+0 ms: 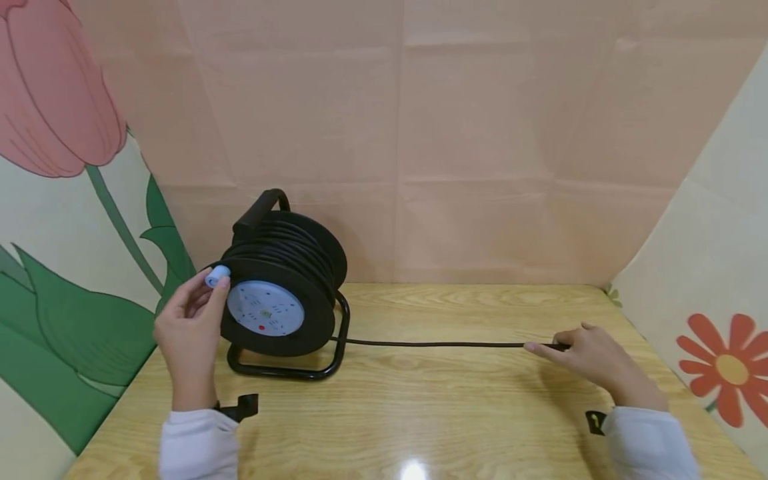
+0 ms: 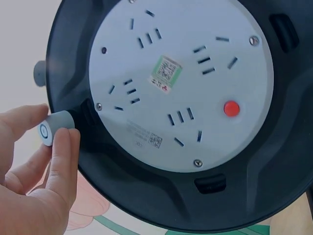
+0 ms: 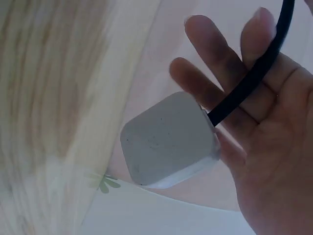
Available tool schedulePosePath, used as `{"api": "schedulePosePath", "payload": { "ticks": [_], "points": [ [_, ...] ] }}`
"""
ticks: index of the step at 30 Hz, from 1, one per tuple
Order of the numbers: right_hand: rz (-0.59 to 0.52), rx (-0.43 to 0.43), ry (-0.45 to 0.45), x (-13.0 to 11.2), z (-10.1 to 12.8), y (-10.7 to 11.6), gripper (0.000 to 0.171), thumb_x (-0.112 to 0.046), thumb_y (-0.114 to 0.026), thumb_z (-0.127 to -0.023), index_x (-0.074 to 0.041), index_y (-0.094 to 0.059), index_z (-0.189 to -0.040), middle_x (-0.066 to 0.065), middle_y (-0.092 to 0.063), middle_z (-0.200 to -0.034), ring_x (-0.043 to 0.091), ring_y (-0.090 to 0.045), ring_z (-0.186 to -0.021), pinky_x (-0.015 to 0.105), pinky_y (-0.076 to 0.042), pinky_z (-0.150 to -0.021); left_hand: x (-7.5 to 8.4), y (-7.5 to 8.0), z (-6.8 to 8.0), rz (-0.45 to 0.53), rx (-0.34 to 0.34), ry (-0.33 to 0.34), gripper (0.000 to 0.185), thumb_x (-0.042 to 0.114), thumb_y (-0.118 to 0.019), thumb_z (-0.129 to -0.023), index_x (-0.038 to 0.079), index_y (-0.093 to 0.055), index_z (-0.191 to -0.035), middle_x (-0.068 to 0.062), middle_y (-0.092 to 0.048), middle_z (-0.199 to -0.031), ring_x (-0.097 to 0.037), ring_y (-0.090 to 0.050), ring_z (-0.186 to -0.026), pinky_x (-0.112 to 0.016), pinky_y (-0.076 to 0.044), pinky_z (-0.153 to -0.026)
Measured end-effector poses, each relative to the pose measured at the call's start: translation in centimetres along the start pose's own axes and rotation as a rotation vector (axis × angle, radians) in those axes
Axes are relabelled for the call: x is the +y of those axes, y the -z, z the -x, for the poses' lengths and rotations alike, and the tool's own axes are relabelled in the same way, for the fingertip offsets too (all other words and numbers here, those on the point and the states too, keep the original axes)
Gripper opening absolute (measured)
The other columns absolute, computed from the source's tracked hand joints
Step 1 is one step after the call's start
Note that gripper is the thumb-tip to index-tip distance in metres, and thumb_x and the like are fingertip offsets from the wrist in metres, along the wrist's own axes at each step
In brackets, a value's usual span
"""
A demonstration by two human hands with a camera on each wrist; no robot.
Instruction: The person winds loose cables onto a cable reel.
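A black cable reel [image 1: 282, 280] stands on its tubular frame at the left of the table. Its pale blue socket panel [image 2: 146, 98] faces me. My left hand [image 1: 195, 320] pinches the light blue winding knob [image 2: 56, 126] at the rim of the reel between thumb and fingers. From the reel's lower right side a black power cable [image 1: 420, 344] runs nearly straight along the table to my right hand [image 1: 594, 357]. That hand holds the cable near its end, with the cable lying across the fingers. A grey-white plug [image 3: 168, 142] hangs beside the palm in the right wrist view.
The wooden table [image 1: 432, 413] meets a plain pinkish back wall [image 1: 456, 167]. Side panels with painted flowers flank it, a tulip panel [image 1: 54, 87] near the reel and a red flower panel [image 1: 732, 367] near the right hand. The reel's carrying handle [image 1: 258, 210] rises above it.
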State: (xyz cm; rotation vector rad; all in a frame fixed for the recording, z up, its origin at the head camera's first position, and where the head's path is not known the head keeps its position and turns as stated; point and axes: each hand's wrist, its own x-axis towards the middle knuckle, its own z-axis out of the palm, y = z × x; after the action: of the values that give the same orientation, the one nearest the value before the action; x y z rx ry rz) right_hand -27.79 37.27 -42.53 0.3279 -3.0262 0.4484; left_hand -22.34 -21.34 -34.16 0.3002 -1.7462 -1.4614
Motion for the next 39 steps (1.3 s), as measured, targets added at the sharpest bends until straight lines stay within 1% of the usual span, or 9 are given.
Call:
{"api": "schedulePosePath", "payload": {
  "ticks": [2,6,10,14,23,28,33,36,39],
  "points": [
    [0.009,0.004,0.006,0.2,0.0,-0.1,0.057,-0.062,-0.06,-0.093,-0.007,-0.077,-0.099,0.004,-0.073,-0.089,0.041,-0.067,-0.094,0.071,-0.018,-0.108,0.3,-0.1,0.2,0.001,-0.008,-0.005,0.04,0.03,-0.08,-0.088,0.01,-0.073,-0.121,0.003,-0.07,-0.103,-0.008,-0.066,-0.089,-0.012,-0.051,-0.079],
    [0.04,0.031,0.014,0.3,0.1,-0.3,0.045,-0.062,-0.06,-0.093,-0.02,-0.076,-0.088,-0.006,-0.068,-0.082,0.027,-0.061,-0.084,0.069,-0.024,-0.102,0.7,-0.4,0.5,0.028,-0.022,-0.009,0.04,0.028,-0.079,-0.088,0.01,-0.073,-0.123,-0.001,-0.069,-0.108,-0.008,-0.066,-0.093,-0.012,-0.051,-0.081],
    [0.04,0.073,0.034,0.2,-0.1,-0.2,0.039,-0.06,-0.063,-0.092,-0.024,-0.073,-0.083,-0.009,-0.062,-0.075,0.017,-0.053,-0.073,0.053,-0.044,-0.076,0.9,-0.8,0.9,0.068,-0.026,-0.034,0.038,0.024,-0.079,-0.089,0.009,-0.072,-0.123,-0.001,-0.066,-0.111,-0.01,-0.065,-0.098,-0.014,-0.051,-0.084],
    [-0.008,0.09,0.085,0.1,-0.4,-0.1,0.034,-0.054,-0.067,-0.092,-0.023,-0.072,-0.081,-0.007,-0.06,-0.074,0.012,-0.051,-0.064,0.033,-0.043,-0.056,1.1,-1.2,1.2,0.112,-0.045,-0.069,0.035,0.02,-0.077,-0.091,0.008,-0.072,-0.123,0.0,-0.061,-0.113,-0.013,-0.063,-0.103,-0.015,-0.05,-0.088],
    [-0.006,0.036,0.047,-0.3,0.0,0.2,0.042,-0.061,-0.069,-0.087,-0.021,-0.069,-0.076,-0.007,-0.061,-0.074,0.012,-0.051,-0.063,0.034,-0.044,-0.058,1.2,-2.0,1.9,0.113,-0.093,-0.184,0.03,0.015,-0.075,-0.092,0.011,-0.074,-0.121,0.003,-0.06,-0.109,-0.012,-0.062,-0.1,-0.015,-0.051,-0.084],
    [0.023,0.066,0.06,-0.7,0.0,0.3,0.041,-0.064,-0.069,-0.085,-0.025,-0.066,-0.073,-0.009,-0.059,-0.072,0.011,-0.049,-0.061,0.033,-0.043,-0.058,1.2,-2.3,2.0,0.138,-0.118,-0.223,0.03,0.009,-0.077,-0.089,0.006,-0.074,-0.119,0.002,-0.059,-0.105,-0.013,-0.063,-0.1,-0.015,-0.052,-0.085],
    [0.031,0.039,0.024,-0.9,0.3,0.4,0.039,-0.066,-0.07,-0.083,-0.027,-0.071,-0.081,-0.004,-0.069,-0.086,0.014,-0.059,-0.071,0.041,-0.05,-0.06,1.2,-2.6,2.1,0.175,-0.145,-0.235,0.032,0.006,-0.078,-0.087,0.004,-0.073,-0.119,0.0,-0.058,-0.108,-0.014,-0.063,-0.105,-0.02,-0.052,-0.089],
    [0.026,0.001,0.005,-0.9,0.3,0.6,0.036,-0.062,-0.073,-0.083,-0.026,-0.073,-0.088,-0.001,-0.07,-0.094,0.016,-0.062,-0.076,0.045,-0.051,-0.06,1.1,-2.8,2.2,0.173,-0.143,-0.251,0.031,0.005,-0.078,-0.087,0.003,-0.073,-0.118,-0.002,-0.058,-0.108,-0.014,-0.063,-0.105,-0.02,-0.052,-0.089],
    [0.015,-0.001,0.03,-0.7,0.1,0.7,0.024,-0.047,-0.077,-0.086,-0.024,-0.071,-0.088,-0.003,-0.067,-0.089,0.015,-0.057,-0.071,0.04,-0.047,-0.056,1.1,-3.0,2.3,0.16,-0.133,-0.262,0.031,0.004,-0.078,-0.087,0.001,-0.073,-0.117,-0.004,-0.059,-0.108,-0.014,-0.063,-0.103,-0.02,-0.052,-0.088]
  ]
}}
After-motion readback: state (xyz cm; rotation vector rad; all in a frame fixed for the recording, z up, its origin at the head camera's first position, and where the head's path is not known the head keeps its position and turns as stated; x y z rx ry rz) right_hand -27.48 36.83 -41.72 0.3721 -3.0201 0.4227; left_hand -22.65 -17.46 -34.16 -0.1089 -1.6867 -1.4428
